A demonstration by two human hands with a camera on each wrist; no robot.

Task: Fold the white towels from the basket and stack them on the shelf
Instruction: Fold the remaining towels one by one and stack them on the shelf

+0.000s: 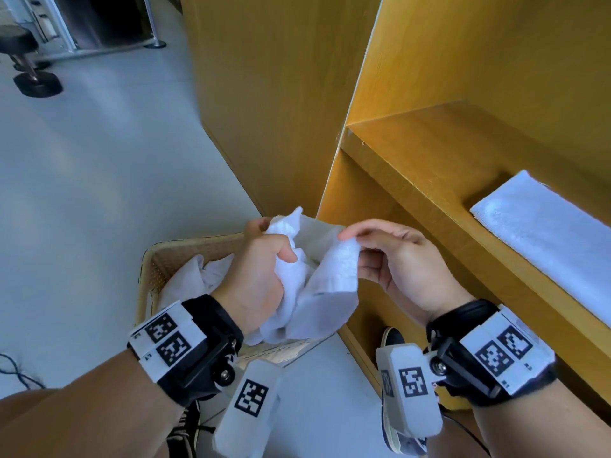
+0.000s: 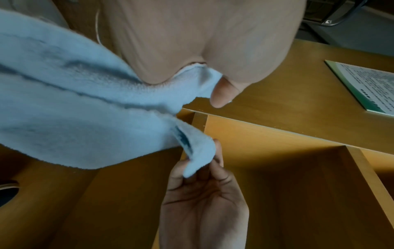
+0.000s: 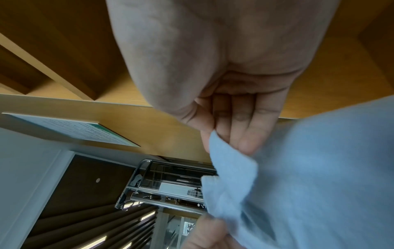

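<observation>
your left hand (image 1: 261, 276) bunches the white towel (image 1: 317, 285) in a curled fist; your right hand (image 1: 396, 262) pinches its corner just beside, above the basket (image 1: 172, 256), shelf (image 1: 429, 200) to the right.

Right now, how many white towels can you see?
3: one bunched in both hands, one folded on the shelf, at least one crumpled in the basket. More may lie hidden underneath.
</observation>
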